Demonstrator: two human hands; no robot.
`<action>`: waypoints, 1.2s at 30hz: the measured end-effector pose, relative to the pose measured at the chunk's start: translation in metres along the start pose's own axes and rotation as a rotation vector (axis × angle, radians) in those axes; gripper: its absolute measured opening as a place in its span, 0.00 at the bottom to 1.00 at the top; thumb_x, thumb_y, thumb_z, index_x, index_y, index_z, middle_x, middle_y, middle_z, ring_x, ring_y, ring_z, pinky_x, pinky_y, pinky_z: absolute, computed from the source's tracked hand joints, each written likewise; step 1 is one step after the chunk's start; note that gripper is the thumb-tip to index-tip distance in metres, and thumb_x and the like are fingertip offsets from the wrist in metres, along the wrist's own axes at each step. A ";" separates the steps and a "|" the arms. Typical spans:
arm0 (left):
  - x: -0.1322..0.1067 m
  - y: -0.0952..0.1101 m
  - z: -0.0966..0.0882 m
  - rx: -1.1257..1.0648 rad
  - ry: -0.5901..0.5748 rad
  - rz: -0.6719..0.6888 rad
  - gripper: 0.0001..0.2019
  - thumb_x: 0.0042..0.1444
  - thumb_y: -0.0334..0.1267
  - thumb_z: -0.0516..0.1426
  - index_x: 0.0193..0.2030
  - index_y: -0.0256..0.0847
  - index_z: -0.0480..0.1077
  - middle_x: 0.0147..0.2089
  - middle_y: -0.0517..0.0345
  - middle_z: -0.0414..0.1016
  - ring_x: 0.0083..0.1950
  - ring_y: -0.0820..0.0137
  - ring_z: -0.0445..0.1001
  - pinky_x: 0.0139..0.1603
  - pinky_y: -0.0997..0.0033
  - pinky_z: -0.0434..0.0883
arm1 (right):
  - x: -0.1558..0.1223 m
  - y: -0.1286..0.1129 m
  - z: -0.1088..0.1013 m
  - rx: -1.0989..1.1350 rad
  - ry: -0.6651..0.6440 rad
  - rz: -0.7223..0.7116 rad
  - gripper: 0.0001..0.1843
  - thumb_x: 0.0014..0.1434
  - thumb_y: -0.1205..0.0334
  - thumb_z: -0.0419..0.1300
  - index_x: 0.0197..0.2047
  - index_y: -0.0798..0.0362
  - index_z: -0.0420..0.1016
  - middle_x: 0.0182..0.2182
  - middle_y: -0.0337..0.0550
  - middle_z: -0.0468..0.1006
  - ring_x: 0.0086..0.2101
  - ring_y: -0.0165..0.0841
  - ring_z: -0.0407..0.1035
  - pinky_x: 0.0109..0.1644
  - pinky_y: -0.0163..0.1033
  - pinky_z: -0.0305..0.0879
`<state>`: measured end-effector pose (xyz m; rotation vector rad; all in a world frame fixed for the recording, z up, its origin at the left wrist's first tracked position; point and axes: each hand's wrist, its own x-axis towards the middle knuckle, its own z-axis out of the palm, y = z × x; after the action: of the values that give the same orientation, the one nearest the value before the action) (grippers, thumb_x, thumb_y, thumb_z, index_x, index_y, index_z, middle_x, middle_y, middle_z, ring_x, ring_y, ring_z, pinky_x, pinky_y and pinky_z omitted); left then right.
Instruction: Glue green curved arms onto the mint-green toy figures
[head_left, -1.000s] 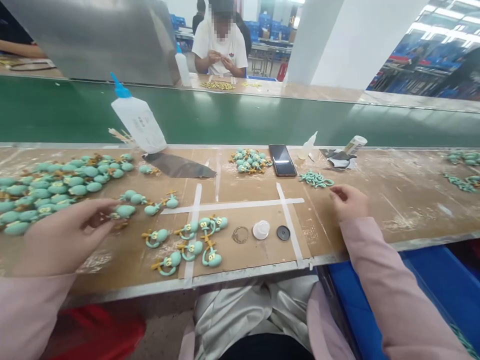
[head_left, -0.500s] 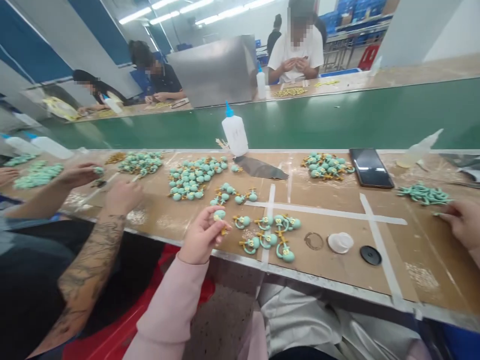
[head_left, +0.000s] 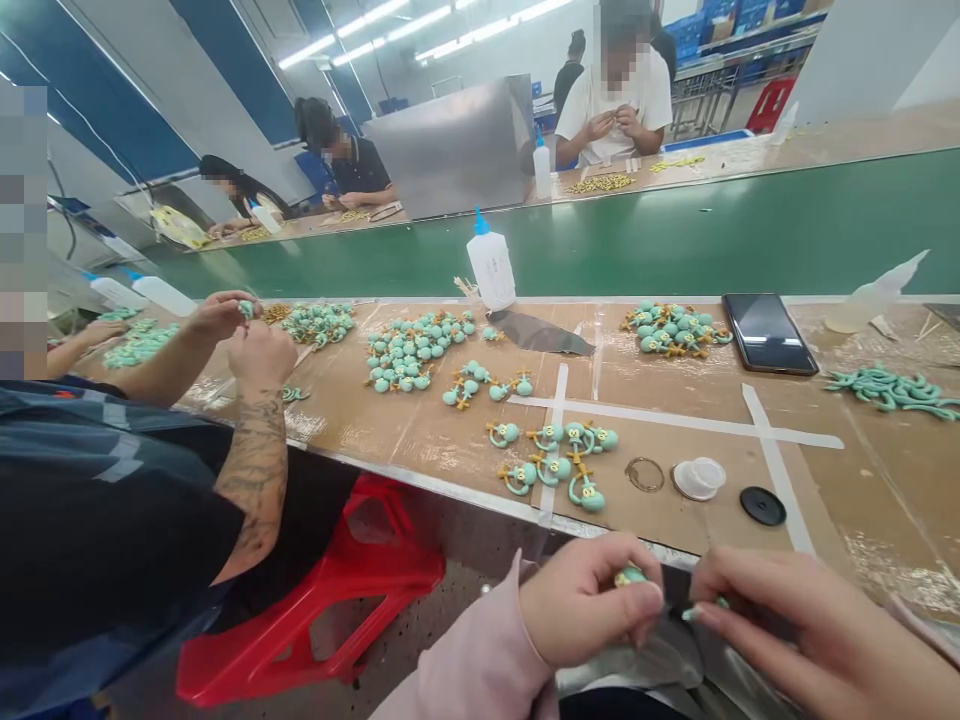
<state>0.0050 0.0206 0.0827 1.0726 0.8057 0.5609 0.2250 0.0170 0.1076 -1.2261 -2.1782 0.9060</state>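
Close to my lap, my left hand [head_left: 589, 605] pinches a small teal figure [head_left: 628, 577] with a yellow detail; the fingers cover most of it. My right hand [head_left: 799, 615] is closed on a thin teal piece [head_left: 691, 614], whose end shows at the fingertips. The two hands are close together but apart, just off the table's near edge. Beyond them lie several teal figures with looped arms [head_left: 587, 492] and mustard-coloured bases. At the far right is a pile of loose curved teal arms [head_left: 889, 388].
A brass-coloured wire ring [head_left: 645, 474], a white cup [head_left: 699, 478] and a black lid [head_left: 763, 505] lie on the cardboard. Behind are figure piles [head_left: 420, 350], a white bottle [head_left: 491, 270] and a phone [head_left: 769, 333]. A co-worker's tattooed arm [head_left: 262, 460] is at left.
My left hand has drawn back from the figures towards my lap with the teal figure. My right hand has come from the curved-arm pile to beside it, holding a teal piece.
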 end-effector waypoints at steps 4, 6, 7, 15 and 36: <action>0.001 -0.005 0.011 0.038 -0.056 0.040 0.19 0.56 0.55 0.57 0.33 0.38 0.66 0.21 0.65 0.64 0.23 0.78 0.62 0.26 0.78 0.61 | 0.003 -0.014 0.007 0.082 -0.212 -0.028 0.12 0.67 0.57 0.52 0.35 0.43 0.75 0.29 0.33 0.77 0.30 0.27 0.73 0.34 0.27 0.67; -0.001 -0.005 0.010 0.043 -0.039 0.039 0.18 0.56 0.54 0.57 0.33 0.37 0.67 0.21 0.65 0.64 0.22 0.78 0.62 0.26 0.78 0.61 | 0.000 -0.011 0.007 0.088 -0.200 -0.014 0.13 0.67 0.55 0.52 0.35 0.43 0.75 0.29 0.33 0.77 0.29 0.26 0.72 0.33 0.28 0.66; -0.002 -0.004 0.010 0.038 -0.038 0.042 0.18 0.56 0.53 0.57 0.33 0.37 0.67 0.21 0.65 0.64 0.22 0.78 0.61 0.26 0.78 0.60 | -0.001 -0.010 0.007 0.087 -0.191 -0.005 0.13 0.66 0.55 0.52 0.34 0.44 0.75 0.28 0.33 0.77 0.28 0.26 0.71 0.32 0.28 0.65; -0.003 -0.009 0.010 -0.053 -0.017 0.065 0.20 0.53 0.55 0.59 0.34 0.36 0.69 0.20 0.64 0.66 0.20 0.78 0.61 0.23 0.77 0.58 | -0.005 -0.012 0.020 0.119 -0.103 0.094 0.18 0.66 0.50 0.51 0.30 0.49 0.72 0.22 0.36 0.72 0.23 0.28 0.66 0.26 0.32 0.60; 0.000 -0.015 0.010 -0.149 0.089 0.109 0.19 0.51 0.53 0.61 0.27 0.37 0.68 0.17 0.66 0.62 0.19 0.78 0.56 0.22 0.76 0.54 | -0.002 -0.019 0.028 0.364 -0.093 0.150 0.14 0.63 0.49 0.57 0.35 0.50 0.75 0.26 0.38 0.76 0.27 0.31 0.70 0.32 0.33 0.65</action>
<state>0.0135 0.0090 0.0713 0.9633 0.7737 0.7543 0.1966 -0.0005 0.1031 -1.1938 -1.8941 1.3760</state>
